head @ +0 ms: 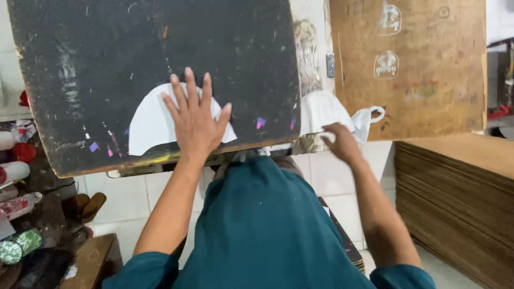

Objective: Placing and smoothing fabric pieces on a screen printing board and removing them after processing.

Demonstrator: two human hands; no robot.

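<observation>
My left hand (196, 119) lies flat with fingers spread on a white curved fabric piece (147, 124), pressing it on a black, worn board (150, 64). My right hand (339, 140) reaches to the right of that board and pinches another white fabric piece (321, 112), whose loop-like end (370, 119) rests on the lower edge of a brown wooden board (417, 69). Small coloured flecks dot the black board near its front edge.
A tall stack of brown sheets (455, 198) stands at the right. Bottles and rolls (16, 208) crowd a shelf at the left. White floor tiles (332, 176) show below the boards. My teal shirt fills the lower middle.
</observation>
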